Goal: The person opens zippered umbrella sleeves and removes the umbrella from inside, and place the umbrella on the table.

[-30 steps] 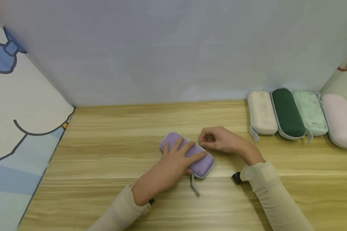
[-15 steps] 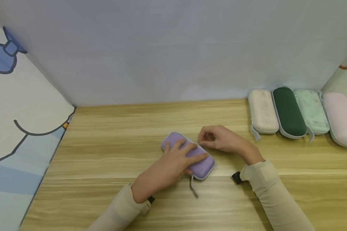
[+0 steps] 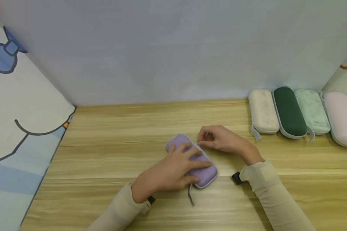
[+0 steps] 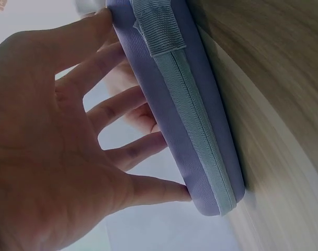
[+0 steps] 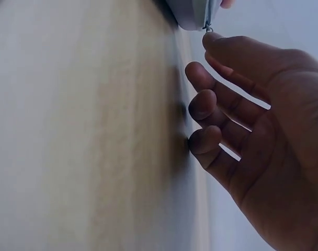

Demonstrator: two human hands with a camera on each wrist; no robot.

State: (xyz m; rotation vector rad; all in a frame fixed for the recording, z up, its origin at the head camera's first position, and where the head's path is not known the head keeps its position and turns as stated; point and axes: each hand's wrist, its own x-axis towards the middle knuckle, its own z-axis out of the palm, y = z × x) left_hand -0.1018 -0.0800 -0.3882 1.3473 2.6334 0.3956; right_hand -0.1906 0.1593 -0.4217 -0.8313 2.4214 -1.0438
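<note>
A purple zippered hard case lies slantwise on the wooden table in the head view. My left hand rests on its lid with fingers spread and fairly straight, the thumb at the near end. The left wrist view shows the fingertips along the lid's edge, above the grey zipper and a ribbed fabric tab. My right hand is at the case's far right side. In the right wrist view its thumb and forefinger pinch the small metal zipper pull; the other fingers curl loosely.
At the back right, a cream case, a dark green case, a mint case and a pink case stand side by side. A pale backdrop rises behind the table. A grey strap hangs off the purple case's near end.
The purple case has slid slightly right and toward me under my left hand. My left thumb has shifted onto the case's near end. My right hand has stayed almost in place.
</note>
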